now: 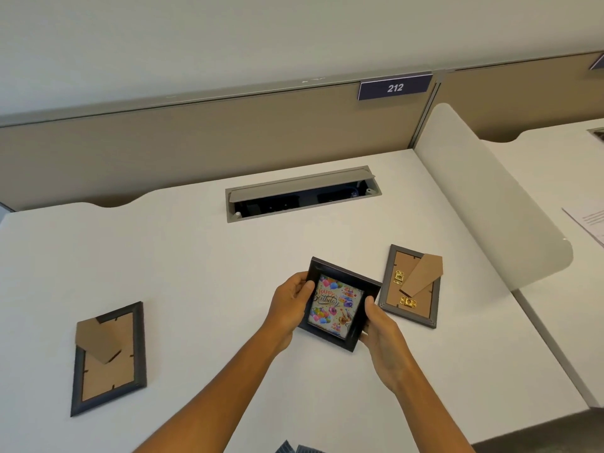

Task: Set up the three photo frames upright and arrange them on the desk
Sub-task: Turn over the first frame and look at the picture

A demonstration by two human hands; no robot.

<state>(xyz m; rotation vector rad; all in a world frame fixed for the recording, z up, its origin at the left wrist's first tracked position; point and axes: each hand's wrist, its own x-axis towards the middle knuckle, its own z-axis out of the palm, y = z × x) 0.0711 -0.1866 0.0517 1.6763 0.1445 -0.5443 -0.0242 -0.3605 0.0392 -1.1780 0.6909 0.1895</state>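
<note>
A black photo frame (338, 302) with a colourful "Happy Birthday" picture faces me at the middle of the white desk (196, 256). My left hand (291, 304) grips its left edge and my right hand (380, 328) grips its lower right corner. Whether it touches the desk I cannot tell. A grey frame (412, 287) lies face down just to its right, brown stand flap and gold hangers showing. A third, dark grey frame (109, 358) lies face down at the front left, its cardboard stand folded over the back.
An open cable tray (302, 194) is set into the desk behind the frames. A tan partition with a "212" sign (394, 87) runs along the back. A white divider panel (493, 197) bounds the desk on the right, with papers (588, 223) on the neighbouring desk.
</note>
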